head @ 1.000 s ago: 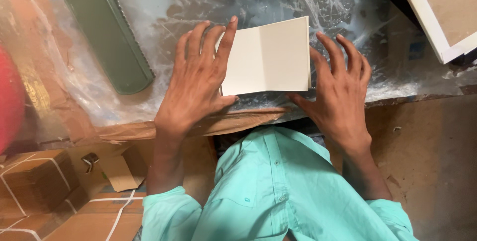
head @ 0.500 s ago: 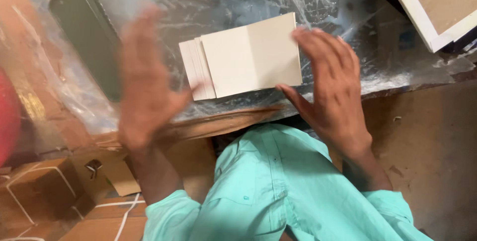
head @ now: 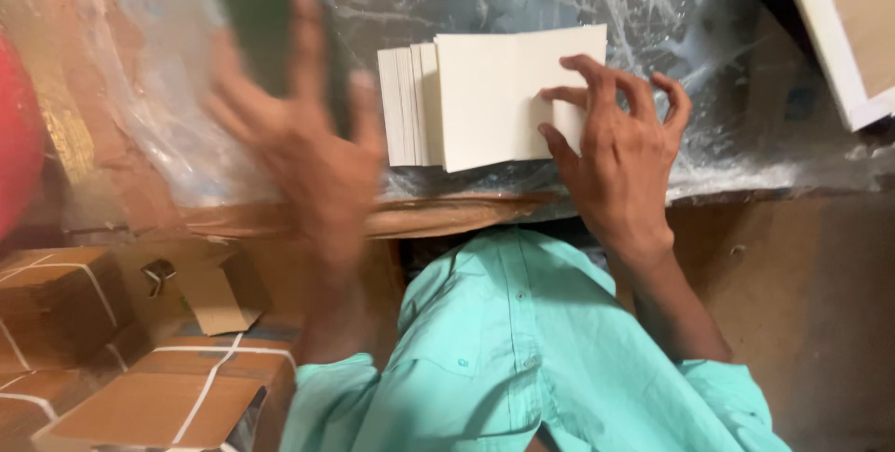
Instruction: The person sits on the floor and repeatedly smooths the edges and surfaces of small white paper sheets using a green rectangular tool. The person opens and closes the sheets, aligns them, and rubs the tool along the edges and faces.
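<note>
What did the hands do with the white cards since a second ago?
The left hand lifted off the cards and swung left, now blurred in the air. The cards went from one neat stack to fanned out sideways. The right hand stayed pressing their right edge on the plastic-covered table.

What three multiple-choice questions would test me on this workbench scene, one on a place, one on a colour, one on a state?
1. Where does the right hand rest?
A. On the right part of the cream card stack
B. On the tied brown bundles
C. On the red thing

2. What colour is the person's shirt?
A. White
B. Mint green
C. Black

3. How do the cards lie?
A. One neat squared pile
B. Fanned out stepwise to the left
C. Rolled into a tube

Answers: 1 A, its fingers press on the top card. 2 B, mint green cloth fills the lower middle. 3 B, several card edges show in steps at the left.
</note>
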